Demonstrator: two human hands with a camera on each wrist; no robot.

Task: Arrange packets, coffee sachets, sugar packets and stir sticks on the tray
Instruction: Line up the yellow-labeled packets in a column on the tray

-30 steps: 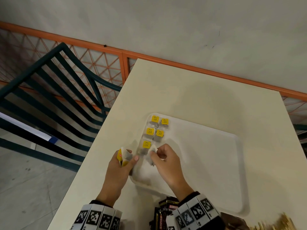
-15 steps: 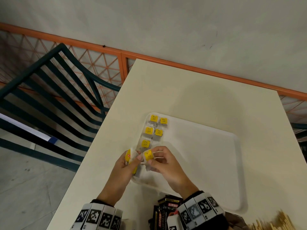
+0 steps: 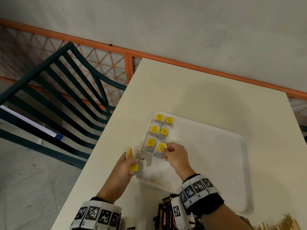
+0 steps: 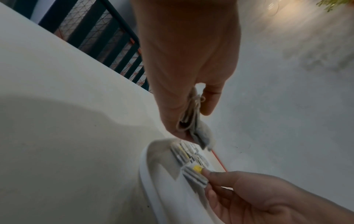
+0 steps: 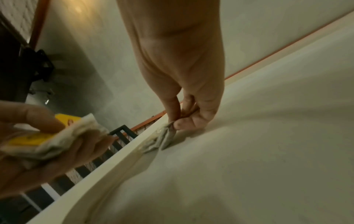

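A white tray [image 3: 216, 163] lies on the cream table. Several tea bag packets with yellow tags [image 3: 159, 123] lie in two columns at the tray's far left corner. My right hand [image 3: 172, 155] pinches one more tea bag packet [image 3: 160, 150] and sets it at the near end of the right column; the same packet [image 4: 195, 176] [image 5: 166, 136] shows in both wrist views. My left hand [image 3: 127, 163] grips a small bundle of tea bag packets [image 3: 133, 156] just left of the tray's rim, and the bundle [image 4: 193, 127] [image 5: 47, 136] is visible in both wrist views.
Black coffee sachets [image 3: 164, 214] lie at the table's near edge between my wrists. Wooden stir sticks [image 3: 285, 224] show at the bottom right corner. A dark green chair [image 3: 58, 100] stands left of the table, before an orange railing [image 3: 99, 52].
My right hand took a packet from the left hand's bundle and carried it forward onto the tray beside the left column. The left hand drew back slightly to the left.
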